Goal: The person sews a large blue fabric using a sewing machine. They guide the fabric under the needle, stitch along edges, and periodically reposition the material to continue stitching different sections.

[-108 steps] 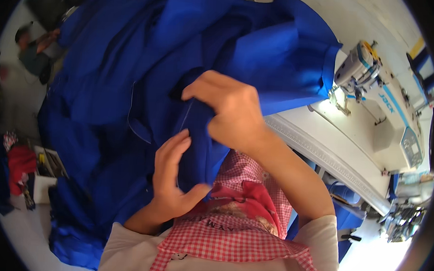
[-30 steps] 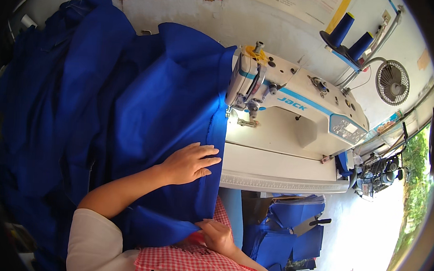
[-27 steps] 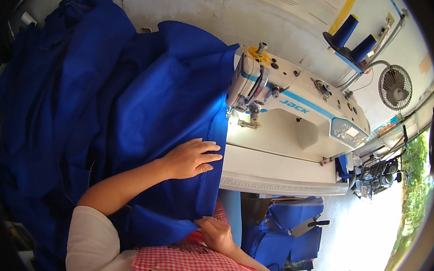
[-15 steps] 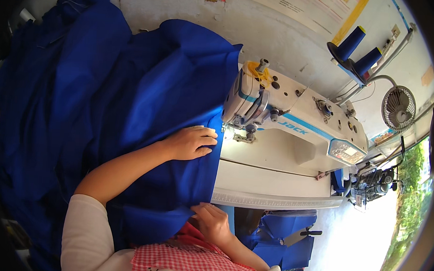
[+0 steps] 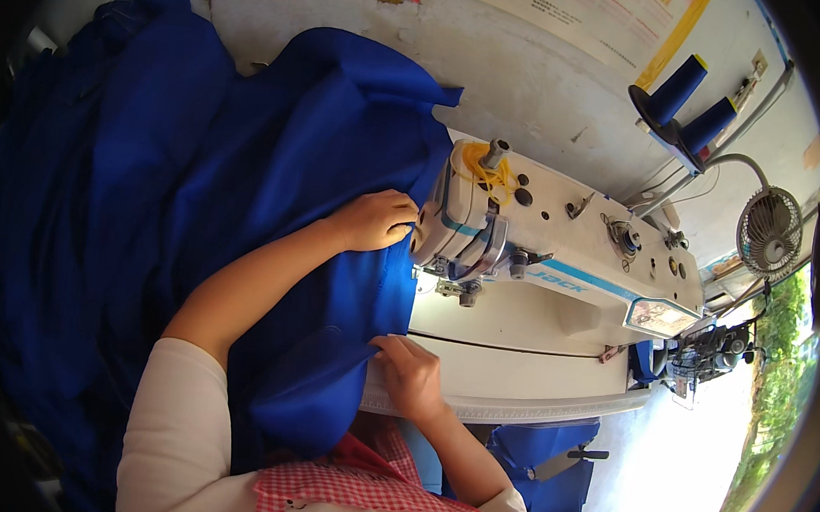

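Royal blue fabric [image 5: 181, 198] is heaped across the left and middle of the table, its seamed edge running along the left side of a white sewing machine [image 5: 568, 246]. My left hand [image 5: 375, 219] lies on that edge beside the machine's head, fingers curled closed on the fabric. My right hand [image 5: 407, 374] pinches a lower edge of the same fabric near the table's front edge, below the needle area. The needle and presser foot [image 5: 455, 288] show under the machine's head, partly hidden. A red checked apron [image 5: 342, 498] covers my front.
Two blue thread cones [image 5: 676, 89] stand on a stand at upper right, beside a small fan [image 5: 768, 228]. A ruler strip [image 5: 532, 408] borders the table front, with stacked blue pieces [image 5: 543, 462] below. A black wire-basket object [image 5: 709, 355] stands near the bright doorway at right.
Over the last second both hands have moved up the frame toward the machine, drawing the fabric along. Earlier my left fingers were more spread; now they are curled. The view has also shifted from 3.6 seconds ago.
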A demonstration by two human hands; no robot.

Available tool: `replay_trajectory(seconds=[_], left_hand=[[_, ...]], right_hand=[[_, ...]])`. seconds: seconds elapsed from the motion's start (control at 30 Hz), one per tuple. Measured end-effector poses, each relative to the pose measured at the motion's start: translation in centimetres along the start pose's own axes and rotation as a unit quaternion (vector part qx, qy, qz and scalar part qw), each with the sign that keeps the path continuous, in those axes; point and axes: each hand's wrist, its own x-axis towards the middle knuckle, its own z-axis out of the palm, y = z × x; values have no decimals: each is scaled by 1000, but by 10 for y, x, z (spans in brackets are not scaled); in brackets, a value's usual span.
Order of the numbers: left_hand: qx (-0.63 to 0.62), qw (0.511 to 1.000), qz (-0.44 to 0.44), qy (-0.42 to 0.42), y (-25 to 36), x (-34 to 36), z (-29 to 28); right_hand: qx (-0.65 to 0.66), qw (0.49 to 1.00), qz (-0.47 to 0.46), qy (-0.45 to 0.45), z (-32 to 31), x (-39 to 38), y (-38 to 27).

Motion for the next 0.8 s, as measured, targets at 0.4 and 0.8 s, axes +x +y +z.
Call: replay_trajectory(seconds=[0.4,0.8], left_hand=[[-82,980,-177,-26,46,-39,-18],[121,907,-372,-154,14,-136,-121]], right_hand=[[-47,995,-82,23,5,-33,4],[75,996,-37,23,7,-74,-13]])
